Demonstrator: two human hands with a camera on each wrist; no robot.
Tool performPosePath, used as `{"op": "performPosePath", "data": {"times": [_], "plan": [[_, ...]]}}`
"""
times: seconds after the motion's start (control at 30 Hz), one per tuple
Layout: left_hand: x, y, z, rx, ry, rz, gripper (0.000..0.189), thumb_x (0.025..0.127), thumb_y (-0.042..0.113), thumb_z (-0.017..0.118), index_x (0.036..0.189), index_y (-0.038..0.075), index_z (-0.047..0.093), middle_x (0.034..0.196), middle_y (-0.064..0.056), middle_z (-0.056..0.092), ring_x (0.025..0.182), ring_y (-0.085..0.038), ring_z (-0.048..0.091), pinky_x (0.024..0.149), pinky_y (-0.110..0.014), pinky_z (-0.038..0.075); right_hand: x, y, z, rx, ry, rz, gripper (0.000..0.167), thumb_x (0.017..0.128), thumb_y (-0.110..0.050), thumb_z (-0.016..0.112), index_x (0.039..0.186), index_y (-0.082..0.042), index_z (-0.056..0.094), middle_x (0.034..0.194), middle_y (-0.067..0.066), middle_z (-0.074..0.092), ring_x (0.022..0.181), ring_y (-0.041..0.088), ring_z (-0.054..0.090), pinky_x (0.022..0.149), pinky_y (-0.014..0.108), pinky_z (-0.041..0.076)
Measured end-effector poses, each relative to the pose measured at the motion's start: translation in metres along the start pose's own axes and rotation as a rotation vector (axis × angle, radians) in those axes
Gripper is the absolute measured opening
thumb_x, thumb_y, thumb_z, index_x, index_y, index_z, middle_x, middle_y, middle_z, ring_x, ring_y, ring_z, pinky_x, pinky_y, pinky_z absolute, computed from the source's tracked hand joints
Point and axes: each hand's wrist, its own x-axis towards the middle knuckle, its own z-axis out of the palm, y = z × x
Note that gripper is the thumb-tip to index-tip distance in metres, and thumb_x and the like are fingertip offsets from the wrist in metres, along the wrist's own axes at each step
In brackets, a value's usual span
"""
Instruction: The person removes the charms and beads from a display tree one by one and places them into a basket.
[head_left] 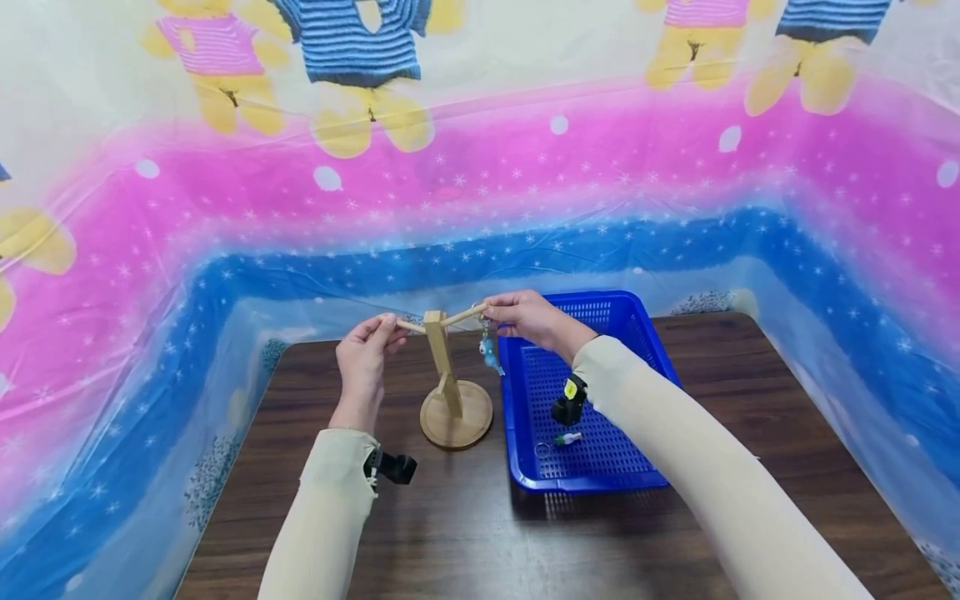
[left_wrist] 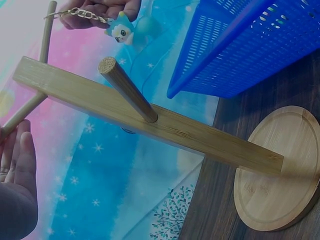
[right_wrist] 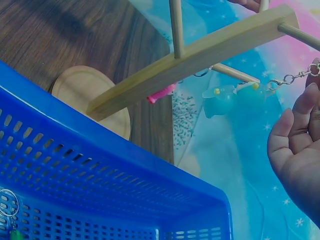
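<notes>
A wooden peg stand with a round base stands on the table. My left hand pinches the end of its left upper peg. At the tip of the right upper peg, my right hand pinches the ring end of a keychain. From it hangs a blue-and-white animal figure on a metal chain. Whether the ring goes fully round the peg, I cannot tell. A pink keychain charm hangs behind the post in the right wrist view.
A blue perforated basket stands right of the stand, under my right forearm. Inside lies a keychain with a green-and-white charm and a ring. A patterned curtain surrounds the brown table.
</notes>
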Motion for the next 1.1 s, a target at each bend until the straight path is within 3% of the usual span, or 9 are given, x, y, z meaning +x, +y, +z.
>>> {"op": "performPosePath", "data": {"times": [0.13, 0.33, 0.5, 0.67, 0.73, 0.8, 0.97, 1.1], "plan": [[0.000, 0.000, 0.000, 0.016, 0.006, 0.002, 0.012, 0.099, 0.004, 0.066, 0.091, 0.011, 0.072, 0.071, 0.011, 0.076, 0.066, -0.001, 0.073, 0.066, -0.015, 0.063, -0.002, -0.003, -0.003, -0.020, -0.006, -0.003, 0.038, 0.108, -0.009, 0.049, 0.142, 0.009, 0.052, 0.087, -0.013, 0.065, 0.088, 0.008, 0.058, 0.086, 0.026, 0.052], [0.002, 0.000, 0.000, 0.016, -0.005, 0.001, 0.013, 0.099, 0.004, 0.066, 0.090, 0.012, 0.073, 0.072, 0.011, 0.076, 0.067, -0.001, 0.074, 0.067, -0.015, 0.063, -0.007, -0.008, -0.008, -0.015, 0.005, -0.001, 0.039, 0.107, -0.009, 0.051, 0.141, 0.009, 0.053, 0.085, -0.013, 0.066, 0.089, 0.011, 0.057, 0.080, 0.020, 0.053], [0.002, 0.000, 0.001, 0.020, -0.004, 0.005, 0.006, 0.099, 0.004, 0.066, 0.099, 0.003, 0.072, 0.072, 0.011, 0.075, 0.067, -0.001, 0.073, 0.067, -0.015, 0.063, -0.009, -0.009, -0.013, -0.018, 0.011, -0.001, 0.038, 0.107, -0.009, 0.052, 0.141, 0.009, 0.054, 0.084, -0.013, 0.065, 0.089, 0.010, 0.057, 0.082, 0.021, 0.053], [0.002, 0.000, 0.001, 0.019, -0.011, 0.009, 0.019, 0.099, 0.005, 0.065, 0.087, 0.015, 0.074, 0.072, 0.011, 0.075, 0.067, -0.001, 0.073, 0.067, -0.015, 0.063, -0.013, -0.012, -0.020, -0.030, 0.023, -0.001, 0.036, 0.107, -0.009, 0.051, 0.139, 0.008, 0.055, 0.084, -0.012, 0.064, 0.088, 0.008, 0.056, 0.087, 0.025, 0.052], [0.002, -0.001, 0.002, 0.015, -0.013, 0.010, 0.027, 0.099, 0.004, 0.065, 0.081, 0.022, 0.073, 0.072, 0.012, 0.076, 0.066, -0.001, 0.073, 0.067, -0.015, 0.063, -0.014, -0.014, -0.023, -0.026, 0.025, -0.009, 0.029, 0.107, -0.009, 0.051, 0.132, 0.003, 0.061, 0.084, -0.012, 0.064, 0.088, 0.008, 0.057, 0.087, 0.025, 0.052], [0.002, -0.001, 0.001, 0.008, -0.016, 0.009, 0.027, 0.099, 0.004, 0.065, 0.081, 0.021, 0.074, 0.072, 0.011, 0.076, 0.066, -0.001, 0.074, 0.067, -0.015, 0.063, -0.016, -0.015, -0.026, -0.026, 0.025, -0.019, 0.024, 0.107, -0.009, 0.052, 0.125, -0.001, 0.065, 0.085, -0.011, 0.065, 0.087, 0.008, 0.057, 0.086, 0.025, 0.053], [0.001, -0.001, 0.000, 0.011, -0.013, 0.015, 0.014, 0.100, 0.004, 0.065, 0.090, 0.011, 0.073, 0.072, 0.011, 0.076, 0.067, -0.001, 0.074, 0.067, -0.015, 0.064, -0.019, -0.019, -0.031, -0.069, 0.026, -0.016, 0.030, 0.108, -0.010, 0.051, 0.132, 0.004, 0.060, 0.091, -0.012, 0.064, 0.091, 0.007, 0.058, 0.101, 0.036, 0.052], [0.002, -0.001, -0.001, 0.019, -0.019, 0.016, 0.011, 0.100, 0.005, 0.065, 0.093, 0.009, 0.073, 0.073, 0.011, 0.076, 0.068, -0.001, 0.074, 0.068, -0.015, 0.064, -0.021, -0.020, -0.038, -0.111, 0.024, -0.010, 0.036, 0.108, -0.011, 0.051, 0.138, 0.008, 0.053, 0.107, -0.008, 0.061, 0.099, 0.008, 0.057, 0.118, 0.050, 0.045]]}}
